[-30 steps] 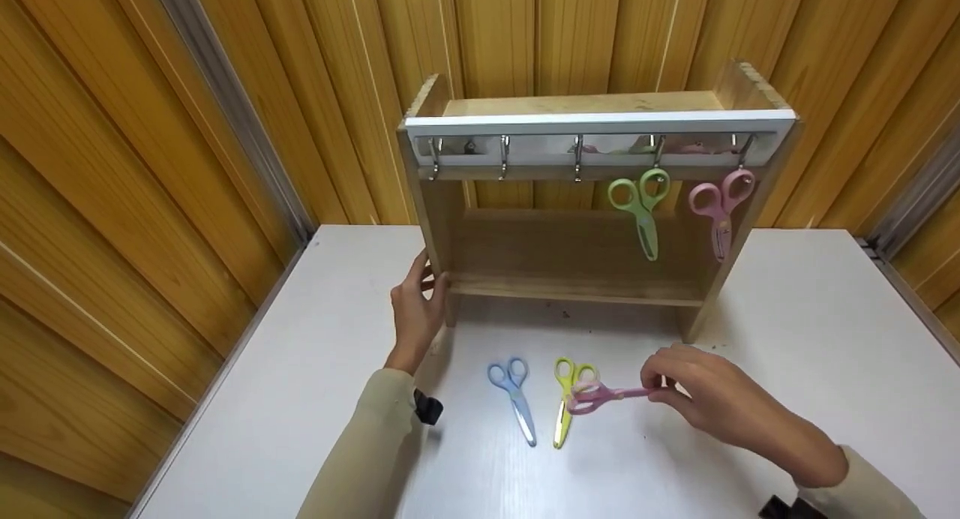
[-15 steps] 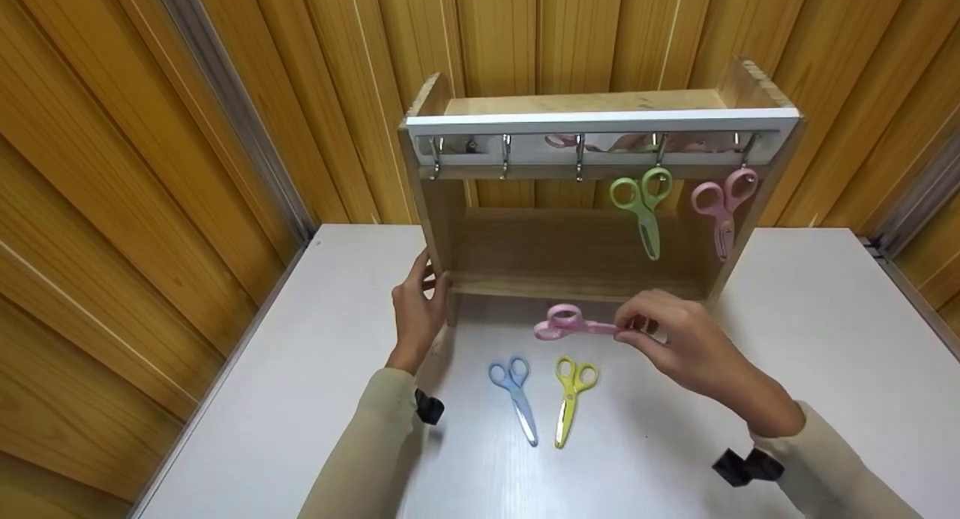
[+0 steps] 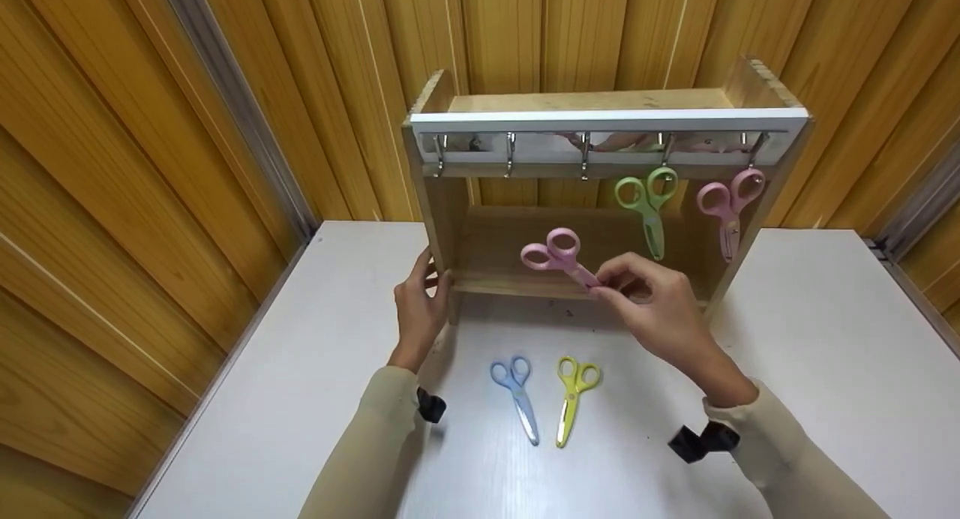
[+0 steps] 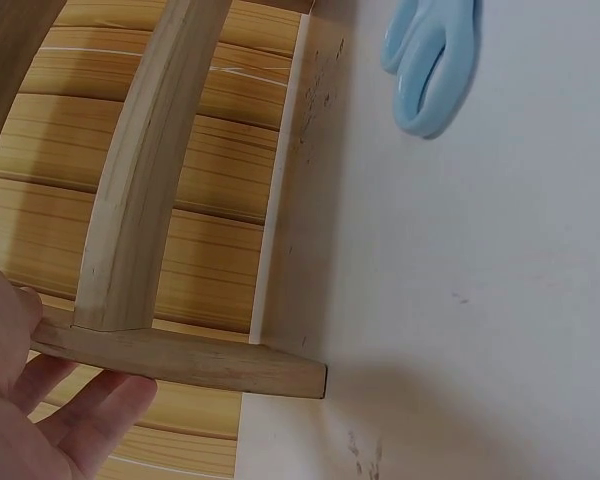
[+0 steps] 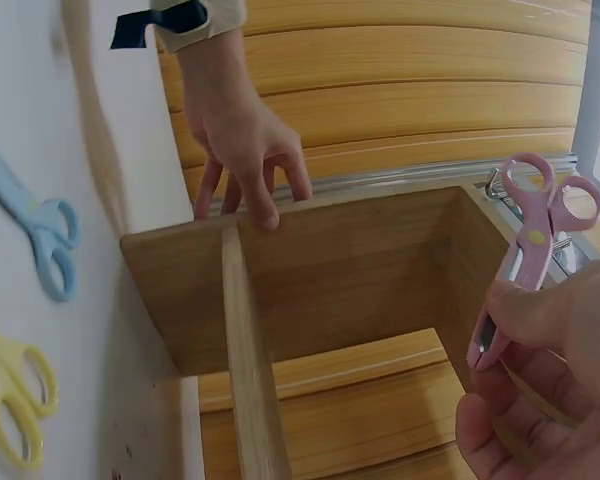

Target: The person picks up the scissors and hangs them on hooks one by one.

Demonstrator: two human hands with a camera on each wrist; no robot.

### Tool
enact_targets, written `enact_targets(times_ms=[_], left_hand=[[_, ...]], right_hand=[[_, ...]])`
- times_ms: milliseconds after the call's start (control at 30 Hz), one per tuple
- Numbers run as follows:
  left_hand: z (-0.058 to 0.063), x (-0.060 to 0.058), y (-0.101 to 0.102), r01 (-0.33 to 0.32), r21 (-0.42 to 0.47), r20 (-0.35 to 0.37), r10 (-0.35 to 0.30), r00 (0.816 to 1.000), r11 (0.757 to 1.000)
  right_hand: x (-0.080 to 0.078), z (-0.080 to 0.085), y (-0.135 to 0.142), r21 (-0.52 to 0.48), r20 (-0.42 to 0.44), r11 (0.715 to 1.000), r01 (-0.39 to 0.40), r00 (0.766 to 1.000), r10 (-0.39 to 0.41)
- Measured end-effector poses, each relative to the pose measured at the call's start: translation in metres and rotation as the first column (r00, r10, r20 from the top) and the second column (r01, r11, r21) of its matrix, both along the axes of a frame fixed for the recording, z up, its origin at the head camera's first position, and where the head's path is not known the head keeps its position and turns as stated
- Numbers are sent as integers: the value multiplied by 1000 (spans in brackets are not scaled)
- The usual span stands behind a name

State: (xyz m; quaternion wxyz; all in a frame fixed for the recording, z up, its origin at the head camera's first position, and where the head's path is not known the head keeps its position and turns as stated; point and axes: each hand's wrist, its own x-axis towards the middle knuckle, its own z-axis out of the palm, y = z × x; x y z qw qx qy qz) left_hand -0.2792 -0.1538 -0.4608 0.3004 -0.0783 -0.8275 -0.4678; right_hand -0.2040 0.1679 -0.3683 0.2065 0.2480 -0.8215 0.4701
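My right hand (image 3: 656, 301) pinches a pair of pink scissors (image 3: 559, 255) by the blade end, handle loops up and to the left, in front of the wooden rack (image 3: 570, 285). In the right wrist view, thumb and fingers close on the blades of the pink scissors (image 5: 536, 235). My left hand (image 3: 420, 313) holds the rack's left side panel, thumb at the front edge; the left wrist view shows the fingers behind that panel (image 4: 200, 360). Green scissors (image 3: 651, 211) and a second pink pair (image 3: 729, 208) hang by one loop from hooks on the right.
Blue scissors (image 3: 516, 395) and yellow scissors (image 3: 571, 399) lie on the white table (image 3: 300, 399) before the rack. Three hooks (image 3: 585, 159) at the left and middle of the metal rail bear nothing. A wood-panelled wall (image 3: 495, 39) stands behind.
My right hand has lifted the pink scissors up and leftward from above the yellow pair to the rack's front, turning the loops upward. My left hand keeps its hold on the rack.
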Motion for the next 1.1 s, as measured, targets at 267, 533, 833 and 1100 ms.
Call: enact_targets(times_ms=[267, 533, 833, 1100], left_hand=[[0, -1, 1, 6, -4, -18, -6, 1000, 1000], [0, 0, 1, 1, 0, 3, -1, 1000, 1000], [0, 0, 1, -2, -1, 0, 2, 1000, 1000], [0, 1, 1, -5, 1, -4, 5, 1000, 1000]], right_hand=[[-7, 6, -14, -194, 96, 981, 29, 995, -11], [-11, 5, -25, -328, 126, 943, 53, 992, -12], [-18, -4, -32, -402, 158, 914, 59, 987, 6], [-24, -10, -35, -428, 153, 899, 95, 988, -31]])
